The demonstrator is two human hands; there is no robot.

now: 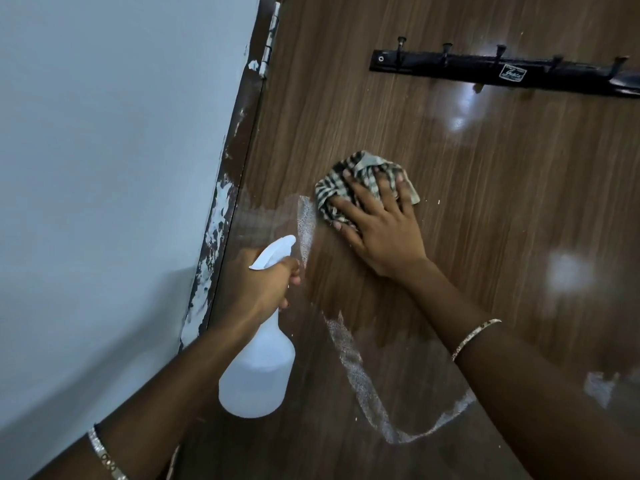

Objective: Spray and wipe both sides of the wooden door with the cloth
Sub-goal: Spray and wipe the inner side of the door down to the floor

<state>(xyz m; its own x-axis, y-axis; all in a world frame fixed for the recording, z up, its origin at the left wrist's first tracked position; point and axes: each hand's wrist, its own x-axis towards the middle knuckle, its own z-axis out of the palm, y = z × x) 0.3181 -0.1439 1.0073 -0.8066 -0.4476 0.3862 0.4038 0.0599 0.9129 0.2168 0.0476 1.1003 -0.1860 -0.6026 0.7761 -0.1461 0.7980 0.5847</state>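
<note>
Only a small white label (513, 76) on the black hook rail (450, 69), its script illegibly blurred

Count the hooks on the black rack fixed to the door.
5, spaced left to right along the coat rack: first hook, second, third, fourth, fifth. It runs off the right edge; more may be hidden.

likely a home: wooden door (450, 237) with coat-hook rack (502, 69), painted wall (104, 168).

Glossy wood-grain door (450, 220) with wet streaks; checked woven cloth (363, 183); translucent matt plastic spray bottle (258, 372); black glossy hook rail (485, 69); matt painted wall (104, 150).
</note>
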